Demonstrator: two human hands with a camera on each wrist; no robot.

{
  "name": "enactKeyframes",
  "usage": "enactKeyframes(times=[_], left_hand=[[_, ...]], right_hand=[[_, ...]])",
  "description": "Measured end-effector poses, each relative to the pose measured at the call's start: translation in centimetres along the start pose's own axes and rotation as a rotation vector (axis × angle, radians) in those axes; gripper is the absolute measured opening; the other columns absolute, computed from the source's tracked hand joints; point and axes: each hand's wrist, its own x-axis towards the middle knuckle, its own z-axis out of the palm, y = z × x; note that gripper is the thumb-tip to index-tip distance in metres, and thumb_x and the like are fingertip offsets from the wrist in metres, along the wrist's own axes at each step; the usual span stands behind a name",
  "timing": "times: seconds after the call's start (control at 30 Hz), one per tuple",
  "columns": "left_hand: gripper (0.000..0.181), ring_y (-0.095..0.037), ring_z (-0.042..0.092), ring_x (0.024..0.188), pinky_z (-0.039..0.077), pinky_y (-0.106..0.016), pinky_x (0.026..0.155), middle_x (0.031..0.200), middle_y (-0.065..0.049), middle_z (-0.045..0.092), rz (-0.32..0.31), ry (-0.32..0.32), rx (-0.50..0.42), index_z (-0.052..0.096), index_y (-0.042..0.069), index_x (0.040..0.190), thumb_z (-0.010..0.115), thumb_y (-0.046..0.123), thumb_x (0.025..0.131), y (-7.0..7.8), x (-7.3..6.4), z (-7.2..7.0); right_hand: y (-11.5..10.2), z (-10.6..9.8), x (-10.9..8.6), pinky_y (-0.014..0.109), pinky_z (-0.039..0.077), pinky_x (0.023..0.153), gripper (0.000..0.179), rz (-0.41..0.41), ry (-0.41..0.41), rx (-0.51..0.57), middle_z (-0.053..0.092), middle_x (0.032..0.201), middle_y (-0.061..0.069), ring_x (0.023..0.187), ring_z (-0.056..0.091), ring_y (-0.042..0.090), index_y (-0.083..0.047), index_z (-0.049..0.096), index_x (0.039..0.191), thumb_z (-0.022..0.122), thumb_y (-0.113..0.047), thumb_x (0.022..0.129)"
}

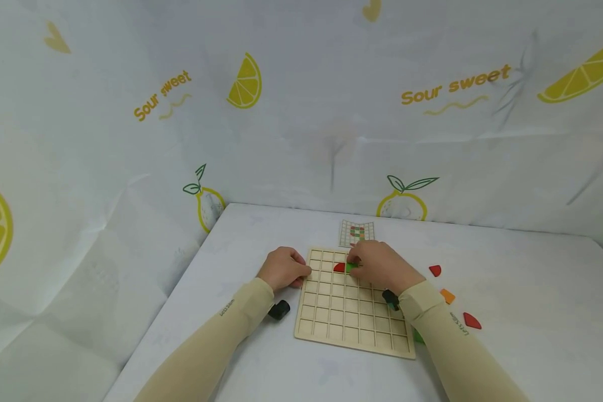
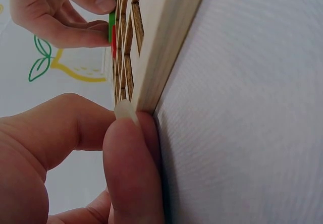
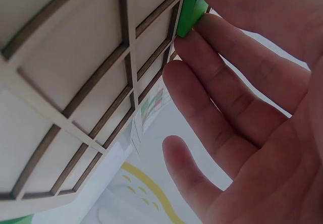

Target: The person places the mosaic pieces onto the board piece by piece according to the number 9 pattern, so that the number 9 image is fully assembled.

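A square wooden grid board [image 1: 331, 318] lies on the white table. My left hand [image 1: 283, 268] pinches its left edge near the far corner; in the left wrist view the thumb [image 2: 131, 163] lies against the rim. Over the far rows, my right hand [image 1: 382, 265] holds a green block [image 3: 189, 14] between thumb and fingertips, down at the grid. Directly left of that block sits a red quarter-round block [image 1: 339, 267] in a cell. The right hand's remaining fingers are spread loosely beyond the board's edge in the right wrist view.
A pattern card [image 1: 345, 228] with a coloured grid lies behind the board. To the right are a red piece [image 1: 435, 271], an orange piece [image 1: 448, 296] and another red piece [image 1: 472, 321]. A green piece [image 1: 419, 336] is partly hidden by the right sleeve.
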Motion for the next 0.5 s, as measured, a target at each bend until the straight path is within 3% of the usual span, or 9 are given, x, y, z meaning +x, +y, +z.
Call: enactKeyframes(times=[0.5], left_hand=[[0.017, -0.012, 0.072, 0.063, 0.056, -0.025, 0.064, 0.085, -0.003, 0.077, -0.006, -0.005, -0.005, 0.071, 0.01, 0.101, 0.081, 0.021, 0.093, 0.07, 0.12, -0.01]], right_hand=[[0.15, 0.15, 0.24, 0.046, 0.06, 0.095, 0.014, 0.017, -0.009, 0.019, 0.08, 0.106, -0.001, 0.101, 0.072, 0.018, -0.014, 0.083, 0.109, 0.082, -0.018, 0.095]])
